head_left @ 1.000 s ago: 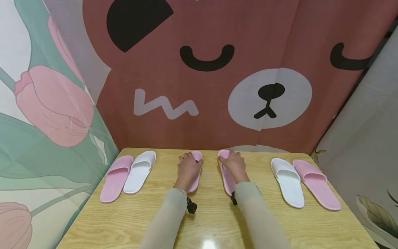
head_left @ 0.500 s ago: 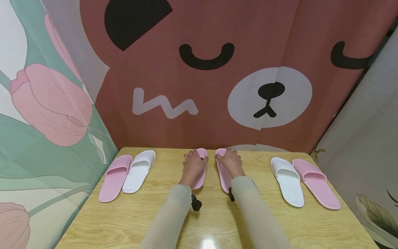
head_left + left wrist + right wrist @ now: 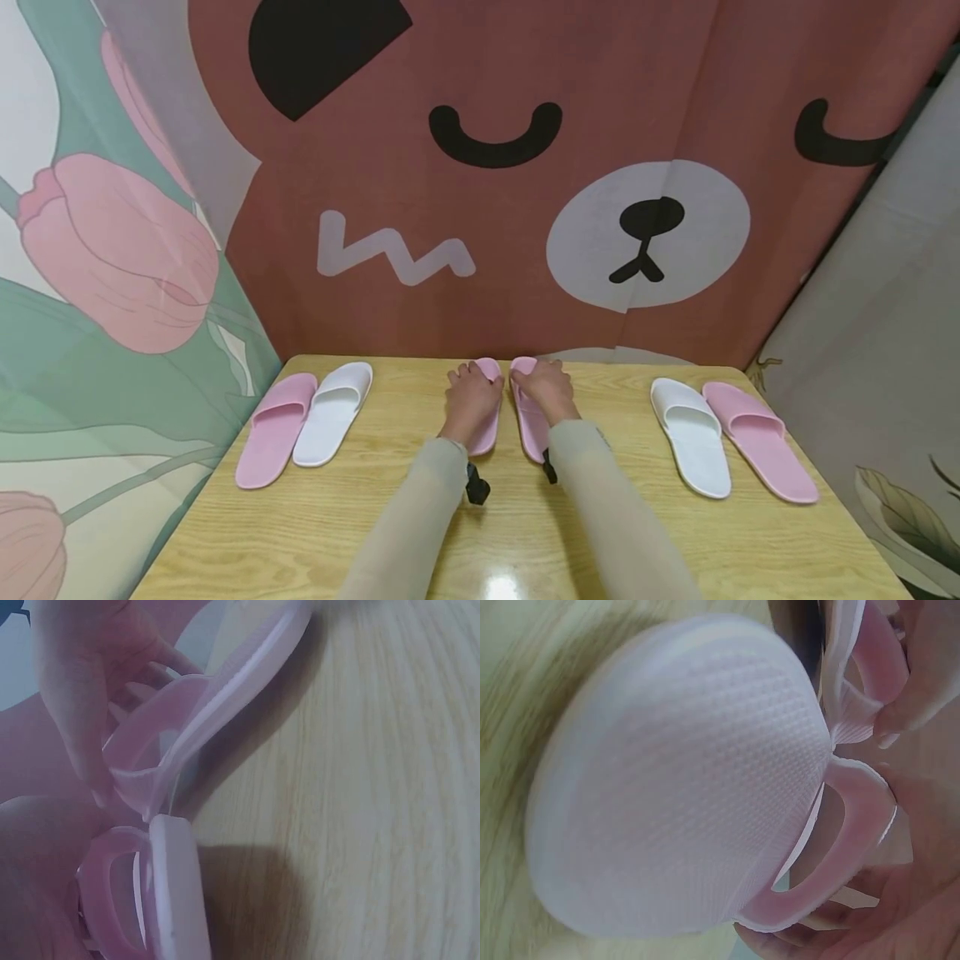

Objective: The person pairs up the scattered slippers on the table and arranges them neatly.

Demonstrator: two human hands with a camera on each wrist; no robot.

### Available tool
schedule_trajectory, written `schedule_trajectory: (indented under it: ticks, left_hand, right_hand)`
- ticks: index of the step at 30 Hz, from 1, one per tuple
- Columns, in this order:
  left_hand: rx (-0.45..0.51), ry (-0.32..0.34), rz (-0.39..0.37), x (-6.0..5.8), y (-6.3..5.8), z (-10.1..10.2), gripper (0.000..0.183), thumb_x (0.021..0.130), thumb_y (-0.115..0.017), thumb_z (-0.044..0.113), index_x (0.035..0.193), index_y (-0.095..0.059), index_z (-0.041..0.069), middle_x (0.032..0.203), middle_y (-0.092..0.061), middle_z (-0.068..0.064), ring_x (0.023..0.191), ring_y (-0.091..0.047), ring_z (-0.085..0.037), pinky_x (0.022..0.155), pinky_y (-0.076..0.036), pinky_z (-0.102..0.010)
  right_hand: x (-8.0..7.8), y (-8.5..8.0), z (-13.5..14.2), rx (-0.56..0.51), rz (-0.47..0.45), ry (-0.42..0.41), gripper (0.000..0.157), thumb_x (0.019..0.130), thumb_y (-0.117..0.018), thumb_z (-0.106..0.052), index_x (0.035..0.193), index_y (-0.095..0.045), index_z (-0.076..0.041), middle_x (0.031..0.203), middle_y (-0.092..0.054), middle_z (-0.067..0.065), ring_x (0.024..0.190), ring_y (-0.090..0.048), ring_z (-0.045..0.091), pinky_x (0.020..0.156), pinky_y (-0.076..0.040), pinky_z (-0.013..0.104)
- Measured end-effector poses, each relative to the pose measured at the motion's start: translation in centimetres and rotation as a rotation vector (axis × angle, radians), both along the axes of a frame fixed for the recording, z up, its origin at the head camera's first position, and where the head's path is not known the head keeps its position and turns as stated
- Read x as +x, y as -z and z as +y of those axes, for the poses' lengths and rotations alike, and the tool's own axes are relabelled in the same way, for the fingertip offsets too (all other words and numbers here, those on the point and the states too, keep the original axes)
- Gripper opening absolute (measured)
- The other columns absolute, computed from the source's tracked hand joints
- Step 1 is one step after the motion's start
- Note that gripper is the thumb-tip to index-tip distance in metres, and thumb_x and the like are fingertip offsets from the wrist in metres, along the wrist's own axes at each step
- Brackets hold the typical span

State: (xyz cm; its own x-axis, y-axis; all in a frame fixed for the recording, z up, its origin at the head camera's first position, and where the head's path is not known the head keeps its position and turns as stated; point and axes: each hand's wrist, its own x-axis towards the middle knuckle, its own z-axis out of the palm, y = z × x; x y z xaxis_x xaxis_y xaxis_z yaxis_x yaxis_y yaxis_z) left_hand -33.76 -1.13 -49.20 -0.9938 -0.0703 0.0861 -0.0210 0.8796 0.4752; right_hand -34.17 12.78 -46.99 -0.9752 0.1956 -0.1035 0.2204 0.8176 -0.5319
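Two pink slippers lie side by side in the middle of the table, close together with a narrow gap in the head view. My left hand [image 3: 471,402] grips the left pink slipper [image 3: 489,433] by its strap band. The right pink slipper [image 3: 531,425] is held at its band by my right hand [image 3: 547,392], thumb on the inner side and fingers on the outer. In the right wrist view, the textured sole of the right slipper [image 3: 690,787] fills much of the frame, and its heel looks raised toward the camera. My hands hide part of both bands.
At the left of the wooden table [image 3: 337,533], a pink slipper [image 3: 273,433] lies beside a white slipper [image 3: 330,417]. A white slipper [image 3: 693,442] and a pink slipper [image 3: 765,446] lie at the right. A bear-printed curtain [image 3: 375,317] hangs behind the table's back edge.
Both held pink slippers have come closer together: my left hand has shifted right with its slipper, and my right hand left with its own. The side slippers have stayed put.
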Motion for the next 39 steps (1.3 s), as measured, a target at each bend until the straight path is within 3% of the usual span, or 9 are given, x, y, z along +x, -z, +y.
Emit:
schedule_trajectory:
  ticks: [9,14,27,39]
  left_hand:
    - [-0.024,0.009,-0.010,0.0,0.1,0.3,0.075,0.100,-0.050,0.054,0.138,-0.047,-0.011,0.128,-0.053,-0.026,0.120,-0.045,-0.044,0.089,-0.049,-0.053]
    - [-0.016,0.027,-0.052,-0.2,0.1,0.5,0.073,0.101,-0.045,0.053,0.137,-0.048,-0.012,0.127,-0.052,-0.026,0.119,-0.045,-0.044,0.090,-0.049,-0.052]
    - [0.031,0.085,-0.085,-0.3,-0.1,-0.1,0.069,0.103,-0.047,0.045,0.143,-0.043,-0.011,0.137,-0.048,-0.026,0.125,-0.041,-0.044,0.097,-0.047,-0.053]
    - [0.013,0.075,-0.075,-0.9,-0.1,-0.7,0.069,0.102,-0.047,0.048,0.144,-0.044,-0.008,0.138,-0.048,-0.025,0.126,-0.043,-0.043,0.097,-0.046,-0.055]
  right_hand:
    - [-0.2,0.3,-0.2,0.022,-0.028,0.004,0.078,0.094,-0.059,-0.057,0.144,-0.051,0.003,0.138,-0.045,0.032,0.124,-0.050,0.052,0.099,-0.046,0.059]
    - [-0.5,0.2,-0.2,0.022,-0.046,-0.013,0.078,0.097,-0.052,-0.059,0.143,-0.051,0.004,0.140,-0.043,0.033,0.127,-0.047,0.053,0.102,-0.044,0.061]
    - [-0.6,0.1,0.0,0.030,-0.049,-0.013,0.073,0.098,-0.052,-0.055,0.140,-0.053,0.005,0.136,-0.045,0.031,0.125,-0.048,0.051,0.100,-0.045,0.059]
    - [-1.2,0.2,0.2,0.043,-0.036,0.000,0.068,0.100,-0.051,-0.052,0.134,-0.056,0.007,0.131,-0.048,0.029,0.123,-0.049,0.049,0.098,-0.045,0.060]
